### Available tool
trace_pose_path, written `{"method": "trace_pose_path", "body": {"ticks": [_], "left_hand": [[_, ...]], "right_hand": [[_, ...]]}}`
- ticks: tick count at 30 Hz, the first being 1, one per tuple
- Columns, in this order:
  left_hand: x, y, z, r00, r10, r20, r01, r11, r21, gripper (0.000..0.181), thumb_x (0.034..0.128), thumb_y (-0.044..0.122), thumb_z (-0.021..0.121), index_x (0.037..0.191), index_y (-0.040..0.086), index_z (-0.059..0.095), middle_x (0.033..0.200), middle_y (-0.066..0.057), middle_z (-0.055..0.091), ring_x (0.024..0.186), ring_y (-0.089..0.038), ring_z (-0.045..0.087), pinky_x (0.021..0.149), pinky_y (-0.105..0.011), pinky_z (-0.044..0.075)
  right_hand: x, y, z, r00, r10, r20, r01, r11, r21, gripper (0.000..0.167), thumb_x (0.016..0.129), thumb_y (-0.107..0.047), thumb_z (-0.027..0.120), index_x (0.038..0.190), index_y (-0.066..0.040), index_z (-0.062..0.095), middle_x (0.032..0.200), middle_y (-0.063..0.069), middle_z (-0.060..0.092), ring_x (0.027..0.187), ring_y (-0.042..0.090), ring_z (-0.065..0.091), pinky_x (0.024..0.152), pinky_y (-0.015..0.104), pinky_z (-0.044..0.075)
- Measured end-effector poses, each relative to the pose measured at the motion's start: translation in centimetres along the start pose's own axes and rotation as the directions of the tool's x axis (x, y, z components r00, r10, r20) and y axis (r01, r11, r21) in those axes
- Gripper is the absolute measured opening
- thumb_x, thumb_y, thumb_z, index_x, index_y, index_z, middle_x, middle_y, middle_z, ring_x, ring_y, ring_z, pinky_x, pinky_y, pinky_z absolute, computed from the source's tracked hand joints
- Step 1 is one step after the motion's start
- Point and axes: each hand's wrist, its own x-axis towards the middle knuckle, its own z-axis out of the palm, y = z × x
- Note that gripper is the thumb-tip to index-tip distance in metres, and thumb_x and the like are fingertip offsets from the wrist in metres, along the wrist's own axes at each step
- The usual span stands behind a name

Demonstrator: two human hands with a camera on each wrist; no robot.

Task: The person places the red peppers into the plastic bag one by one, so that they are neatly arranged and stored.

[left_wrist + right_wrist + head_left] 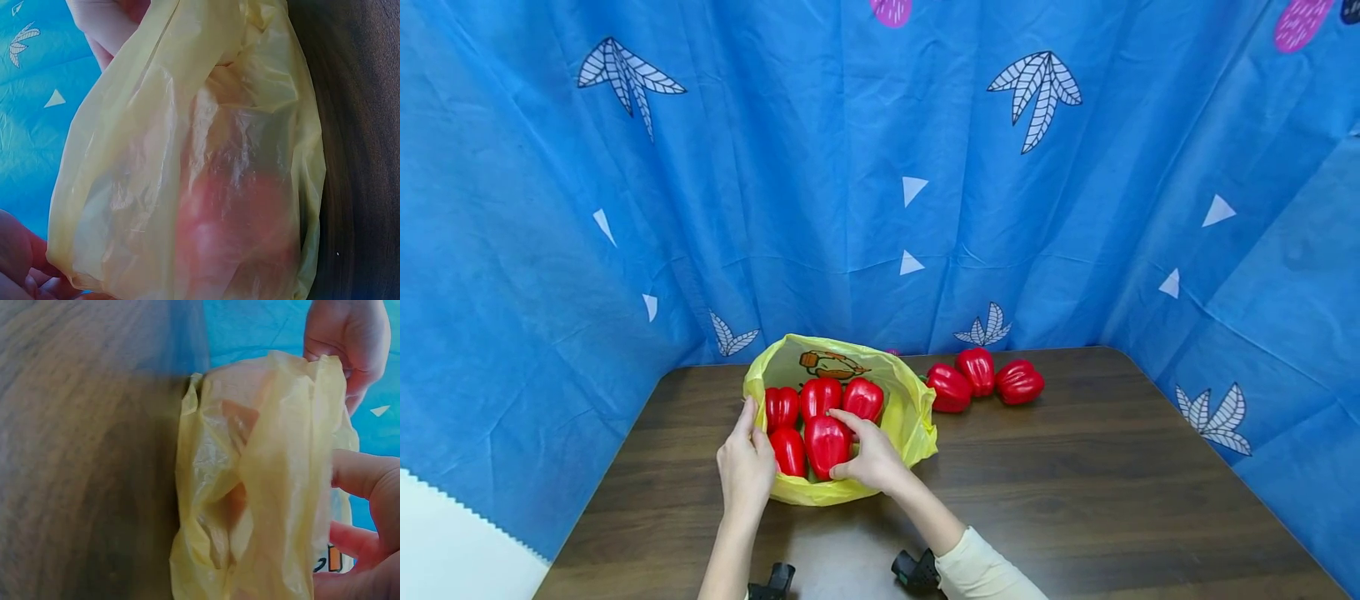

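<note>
A yellow plastic bag [820, 493] stands with its mouth spread, holding several red bell peppers [822, 398]. At its left rim my left hand [747, 467] grips the plastic; in the left wrist view its fingers [19, 250] are at the edge of the bag [137, 187]. Inside the mouth, my right hand [874, 457] holds a red pepper [827, 446] between thumb and fingers, above the other peppers. In the right wrist view the right hand [375, 531] reaches behind the bag wall [281, 487], which hides the pepper.
Three more red peppers [976, 372] lie on the brown wooden table [1075, 483], behind and right of the bag. A blue patterned curtain [880, 167] hangs around the back and sides. Black devices [916, 570] are at both wrists.
</note>
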Motion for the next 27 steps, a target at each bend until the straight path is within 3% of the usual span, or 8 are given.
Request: {"method": "trace_pose_path", "body": {"ticks": [9, 14, 20, 27], "left_hand": [[0.0, -0.1, -0.1, 1.000, 0.004, 0.002, -0.004, 1.000, 0.005, 0.055, 0.0979, 0.002, 0.048, 0.151, 0.004, 0.033, 0.153, -0.019, 0.038, 0.136, -0.045, 0.041, 0.105, -0.054, 0.041], [0.0, -0.1, 0.0, 1.000, 0.010, 0.000, -0.010, 1.000, 0.002, 0.055, 0.0977, 0.001, 0.048, 0.151, 0.004, 0.033, 0.153, -0.020, 0.039, 0.136, -0.045, 0.042, 0.105, -0.055, 0.042], [0.0, -0.1, 0.0, 1.000, 0.015, -0.003, -0.015, 1.000, 0.000, 0.055, 0.0975, 0.001, 0.048, 0.151, 0.004, 0.034, 0.152, -0.019, 0.039, 0.136, -0.045, 0.042, 0.105, -0.055, 0.042], [0.0, -0.1, 0.0, 1.000, 0.019, -0.011, -0.019, 1.000, 0.006, 0.054, 0.0974, 0.002, 0.049, 0.150, 0.003, 0.035, 0.152, -0.019, 0.040, 0.135, -0.046, 0.043, 0.105, -0.055, 0.042]], "right_hand": [[0.0, 0.6, 1.1, 1.000, -0.006, -0.008, 0.005, 0.995, -0.102, 0.084, 0.070, -0.012, 0.082, 0.145, -0.015, 0.044, 0.131, 0.012, 0.058, 0.113, 0.030, 0.056, 0.084, 0.046, 0.058], [-0.1, 0.7, 1.5, 0.999, 0.030, -0.012, -0.031, 0.996, -0.088, 0.084, 0.072, -0.014, 0.082, 0.146, -0.010, 0.040, 0.129, 0.016, 0.057, 0.110, 0.031, 0.057, 0.083, 0.047, 0.058], [-0.1, 0.6, 1.4, 0.998, 0.056, -0.007, -0.056, 0.994, -0.097, 0.081, 0.079, -0.022, 0.078, 0.149, -0.007, 0.039, 0.139, 0.018, 0.050, 0.123, 0.034, 0.050, 0.092, 0.051, 0.054], [-0.4, -0.4, 0.0, 0.999, 0.034, 0.000, -0.034, 0.999, -0.040, 0.078, 0.082, -0.022, 0.076, 0.147, -0.002, 0.039, 0.142, 0.020, 0.048, 0.123, 0.036, 0.051, 0.092, 0.049, 0.056]]}}
